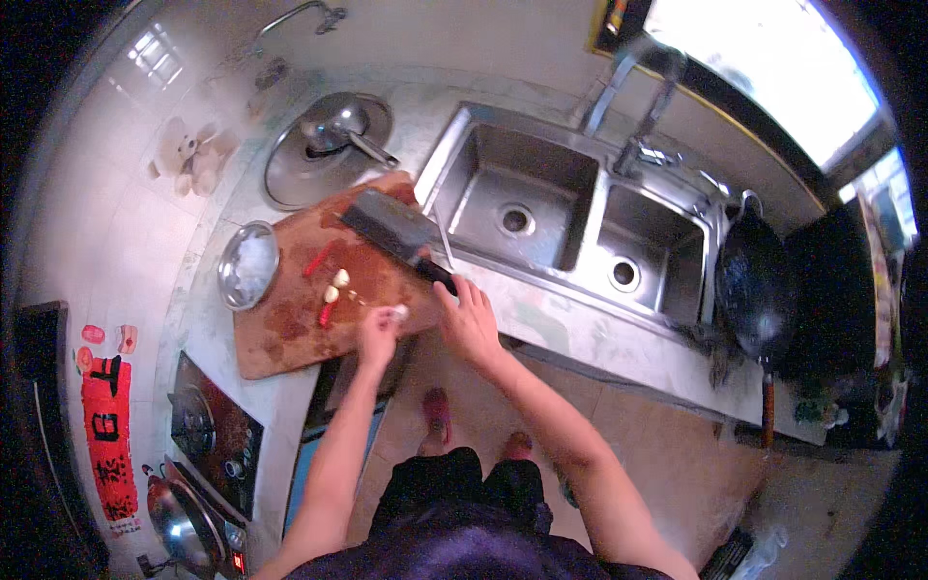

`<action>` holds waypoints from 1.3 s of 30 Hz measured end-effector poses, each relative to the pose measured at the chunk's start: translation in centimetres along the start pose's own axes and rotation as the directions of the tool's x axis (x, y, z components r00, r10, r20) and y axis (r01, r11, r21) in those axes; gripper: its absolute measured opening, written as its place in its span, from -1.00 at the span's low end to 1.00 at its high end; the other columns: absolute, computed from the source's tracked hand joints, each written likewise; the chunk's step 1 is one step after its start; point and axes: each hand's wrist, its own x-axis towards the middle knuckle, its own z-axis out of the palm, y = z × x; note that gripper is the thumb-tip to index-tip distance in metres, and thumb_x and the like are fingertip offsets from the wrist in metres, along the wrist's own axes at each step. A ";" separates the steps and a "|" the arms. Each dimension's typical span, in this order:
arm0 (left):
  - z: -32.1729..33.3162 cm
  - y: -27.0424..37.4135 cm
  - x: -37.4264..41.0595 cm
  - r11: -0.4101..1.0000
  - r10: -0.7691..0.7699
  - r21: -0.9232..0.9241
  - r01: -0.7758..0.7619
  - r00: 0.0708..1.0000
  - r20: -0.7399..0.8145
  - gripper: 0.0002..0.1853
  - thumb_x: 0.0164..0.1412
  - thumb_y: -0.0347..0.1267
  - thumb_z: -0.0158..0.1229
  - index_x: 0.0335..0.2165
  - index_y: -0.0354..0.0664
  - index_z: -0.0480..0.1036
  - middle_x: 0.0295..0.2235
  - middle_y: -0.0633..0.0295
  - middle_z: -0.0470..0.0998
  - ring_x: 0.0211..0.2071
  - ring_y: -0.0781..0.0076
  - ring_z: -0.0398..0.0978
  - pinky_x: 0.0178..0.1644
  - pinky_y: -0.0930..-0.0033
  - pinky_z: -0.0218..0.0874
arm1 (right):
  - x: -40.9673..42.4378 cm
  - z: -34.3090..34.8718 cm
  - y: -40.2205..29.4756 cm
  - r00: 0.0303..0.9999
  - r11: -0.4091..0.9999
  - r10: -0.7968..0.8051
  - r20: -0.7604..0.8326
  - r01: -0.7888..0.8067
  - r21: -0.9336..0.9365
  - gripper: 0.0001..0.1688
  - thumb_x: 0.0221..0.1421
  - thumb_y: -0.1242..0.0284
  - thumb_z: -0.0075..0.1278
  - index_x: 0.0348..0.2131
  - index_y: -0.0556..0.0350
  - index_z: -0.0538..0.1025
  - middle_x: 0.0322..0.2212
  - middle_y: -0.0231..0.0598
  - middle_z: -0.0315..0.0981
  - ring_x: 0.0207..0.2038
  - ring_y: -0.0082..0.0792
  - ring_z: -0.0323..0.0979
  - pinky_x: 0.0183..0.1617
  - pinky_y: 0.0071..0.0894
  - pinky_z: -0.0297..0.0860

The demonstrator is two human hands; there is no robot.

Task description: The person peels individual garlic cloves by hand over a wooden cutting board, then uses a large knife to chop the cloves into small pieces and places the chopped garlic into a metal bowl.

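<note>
My left hand [379,335] pinches a small whitish piece, perhaps garlic [398,312], over the near edge of a wooden cutting board [275,355]. My right hand [467,317] is at the black handle of a cleaver [388,223]; whether the fingers close around it is unclear. The cleaver's broad blade lies over the upper right part of the board. Left of my hands, two peeled garlic cloves [341,278] lie between two red chili peppers [318,259], with small scraps beside them. A metal bowl [249,265] with whitish contents rests at the board's left edge.
A pan lid [290,170] with a metal ladle [371,148] on it lies behind the board. To the right is a double steel sink [523,259] with a faucet [656,109]. A dark wok [754,283] stands past it. A stove [217,435] is at lower left.
</note>
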 end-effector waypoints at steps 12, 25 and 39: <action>-9.0 2.9 -1.2 0.982 0.143 0.136 -0.133 0.987 -0.072 -0.78 -0.05 -0.46 0.12 -0.34 -0.21 0.37 -0.42 0.15 0.41 -0.37 0.22 0.40 -0.31 0.30 0.22 | 0.9 -1.0 -0.6 0.814 0.924 0.370 0.447 -0.374 -0.083 -0.50 -0.26 0.25 0.07 -0.33 0.22 0.35 -0.52 0.10 0.40 -0.40 0.07 0.39 -0.34 -0.09 0.31; -10.2 1.9 -1.9 0.983 0.183 0.055 -0.178 0.976 -0.121 -0.84 -0.01 -0.46 0.08 -0.36 -0.24 0.38 -0.46 0.19 0.44 -0.46 0.37 0.40 -0.39 0.42 0.23 | -9.9 -2.0 -9.7 0.573 0.697 0.697 0.431 -0.684 -0.217 -0.47 -0.04 0.05 -0.08 -0.52 0.24 0.38 -0.61 0.17 0.36 -0.48 0.13 0.36 -0.43 -0.06 0.27; -6.7 1.4 -0.6 0.999 0.050 0.011 -0.052 0.990 0.129 -0.80 -0.03 -0.40 0.11 -0.35 -0.20 0.39 -0.49 0.20 0.44 -0.48 0.34 0.41 -0.40 0.37 0.22 | 5.2 1.5 -2.7 0.836 0.881 0.470 0.285 -0.421 -0.215 -0.39 -0.02 -0.03 -0.17 -0.59 0.22 0.44 -0.69 0.10 0.38 -0.56 0.09 0.39 -0.44 -0.07 0.31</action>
